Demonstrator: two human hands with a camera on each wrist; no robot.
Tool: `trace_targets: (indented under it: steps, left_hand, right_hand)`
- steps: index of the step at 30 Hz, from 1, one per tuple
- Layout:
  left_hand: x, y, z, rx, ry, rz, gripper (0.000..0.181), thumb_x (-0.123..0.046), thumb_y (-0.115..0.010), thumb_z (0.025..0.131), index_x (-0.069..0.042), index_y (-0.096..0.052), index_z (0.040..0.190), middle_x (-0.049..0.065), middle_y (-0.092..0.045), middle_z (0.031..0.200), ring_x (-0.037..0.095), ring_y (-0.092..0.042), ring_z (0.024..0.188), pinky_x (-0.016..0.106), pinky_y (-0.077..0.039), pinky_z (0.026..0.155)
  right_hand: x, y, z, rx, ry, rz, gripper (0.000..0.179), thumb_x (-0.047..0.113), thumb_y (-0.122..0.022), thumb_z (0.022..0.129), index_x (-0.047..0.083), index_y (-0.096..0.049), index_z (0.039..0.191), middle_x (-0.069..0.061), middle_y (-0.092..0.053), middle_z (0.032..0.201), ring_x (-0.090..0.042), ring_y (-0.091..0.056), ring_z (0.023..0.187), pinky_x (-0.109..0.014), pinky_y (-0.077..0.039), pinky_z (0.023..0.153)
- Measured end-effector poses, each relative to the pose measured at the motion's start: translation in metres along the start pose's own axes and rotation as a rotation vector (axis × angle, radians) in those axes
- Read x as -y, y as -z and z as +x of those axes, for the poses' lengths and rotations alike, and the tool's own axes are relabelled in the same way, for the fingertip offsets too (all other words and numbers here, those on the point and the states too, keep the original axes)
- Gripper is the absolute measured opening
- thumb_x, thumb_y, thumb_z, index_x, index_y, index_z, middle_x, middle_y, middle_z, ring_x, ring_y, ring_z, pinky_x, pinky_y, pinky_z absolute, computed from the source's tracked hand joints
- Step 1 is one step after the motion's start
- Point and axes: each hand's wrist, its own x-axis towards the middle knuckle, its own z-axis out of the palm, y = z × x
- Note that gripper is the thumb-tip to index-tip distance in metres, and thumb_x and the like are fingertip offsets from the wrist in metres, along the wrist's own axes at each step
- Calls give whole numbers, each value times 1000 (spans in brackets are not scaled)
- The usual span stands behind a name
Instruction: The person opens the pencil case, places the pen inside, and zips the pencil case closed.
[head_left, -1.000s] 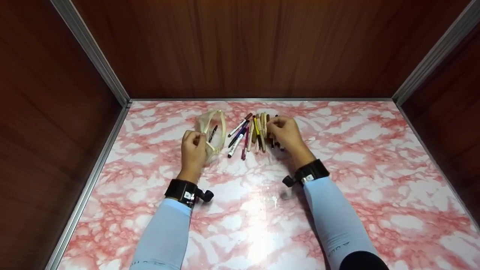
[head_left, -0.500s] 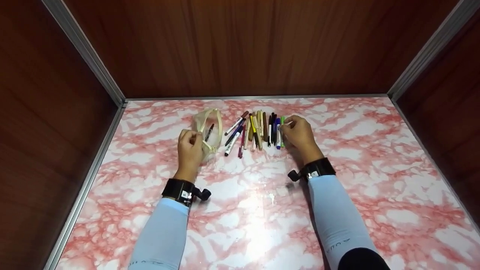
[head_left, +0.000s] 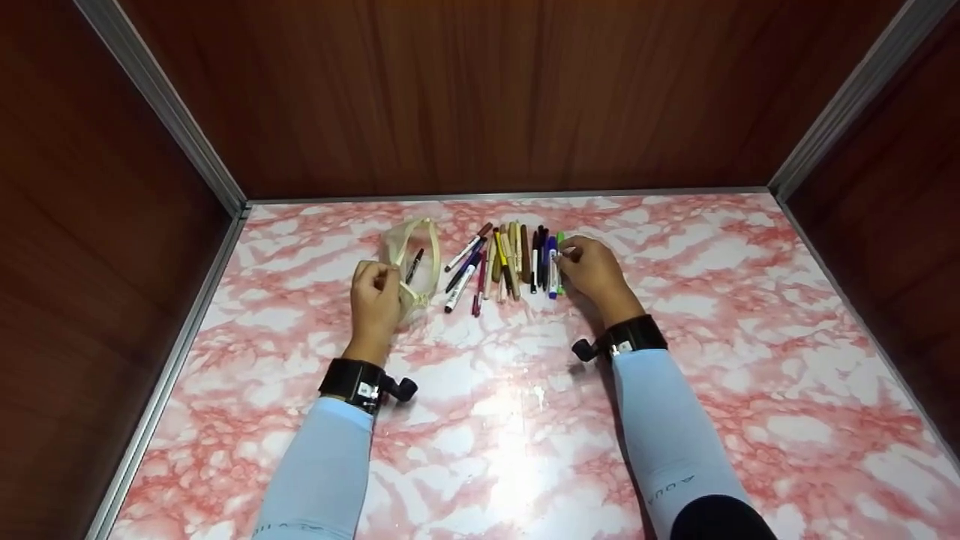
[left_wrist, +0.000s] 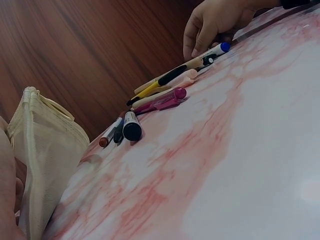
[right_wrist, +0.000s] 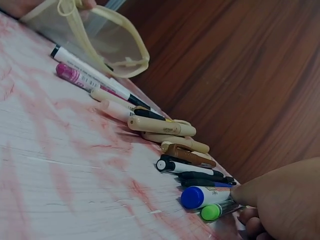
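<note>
My left hand (head_left: 375, 300) pinches the near side of a pale yellow mesh pencil pouch (head_left: 433, 259), whose mouth is spread apart. A dark pen (head_left: 415, 264) lies inside it. To its right several pens and markers are spread in a row, among them a yellow and black pen (head_left: 501, 259). At the row's right end my right hand (head_left: 596, 274) has its thumb and curled fingers around the far part of a green-capped pen (right_wrist: 212, 212). The thumb tip is also against a blue-capped white marker (right_wrist: 200, 197) beside it. The fingertips are partly hidden.
Red and white marbled tabletop (head_left: 480, 420) lies under everything. A brown wood-grain panel (head_left: 480, 97) closes off the back, with similar panels at both sides. Within the row are a brown pen (right_wrist: 187, 155), beige pens and a magenta pen (left_wrist: 175, 96).
My right hand has moved right from the brown pens to the row's right end, uncovering dark pens, the blue-capped marker and the green pen. The left hand keeps its hold on the pouch.
</note>
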Motion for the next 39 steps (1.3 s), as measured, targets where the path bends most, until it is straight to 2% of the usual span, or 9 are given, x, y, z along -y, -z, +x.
trace_targets:
  steps: [7,13,20,22,25,29,31,36,39]
  left_hand:
    - [0,-1,1,-16,-29,-6,16,-7,-68,107,1,-70,94,1,-58,101,12,-57,90,20,-50,77]
    - [1,-1,1,-22,-46,11,18,-8,-68,107,2,-70,92,1,-57,99,12,-56,90,20,-48,80]
    - [2,-1,0,1,-25,29,19,-11,-68,109,0,-69,93,1,-56,101,13,-57,92,20,-50,78]
    - [3,-2,1,-5,-37,30,19,-9,-68,108,1,-69,92,2,-56,100,13,-57,91,20,-49,79]
    - [3,-3,2,-12,-63,37,19,-7,-68,106,2,-69,91,4,-57,99,12,-56,89,20,-48,80]
    - [1,-2,3,-10,-91,46,18,-7,-68,106,3,-69,91,5,-57,98,12,-56,89,20,-48,80]
    - [0,-2,4,-5,-89,44,18,-7,-68,106,3,-69,92,5,-57,99,12,-56,89,20,-49,79]
    - [1,-2,2,5,-63,41,19,-8,-68,108,3,-68,92,3,-56,99,13,-56,90,20,-50,76]
    - [3,-1,1,6,-58,46,19,-9,-68,108,2,-68,93,3,-56,99,13,-57,91,20,-50,77]
  right_hand:
    - [1,0,2,35,-12,-26,41,16,-66,111,9,-70,152,-25,-77,128,-38,-71,113,-56,-58,105]
    - [1,-1,2,26,-42,-20,38,15,-61,109,8,-76,144,-23,-77,134,-35,-70,109,-52,-58,104]
    - [-1,-2,0,12,-24,-5,26,17,-67,109,4,-78,128,-23,-79,120,-38,-72,107,-55,-59,103]
    - [-5,-2,2,-1,4,6,22,19,-70,108,6,-79,123,-20,-80,112,-35,-72,102,-52,-60,98]
    - [-4,-1,3,-21,21,2,26,17,-71,106,5,-78,128,-20,-79,111,-33,-71,100,-52,-59,97]
    - [1,1,3,-20,12,0,44,12,-69,105,2,-71,148,-27,-79,122,-38,-73,107,-56,-60,104]
    - [2,1,3,-9,2,6,47,12,-69,106,3,-69,152,-27,-79,124,-39,-73,109,-55,-61,104]
    - [2,0,0,23,-35,2,42,14,-70,107,6,-73,148,-23,-79,125,-36,-73,107,-50,-63,98]
    - [2,-3,-2,21,-28,-9,38,15,-70,107,6,-75,143,-21,-79,120,-30,-72,96,-45,-62,89]
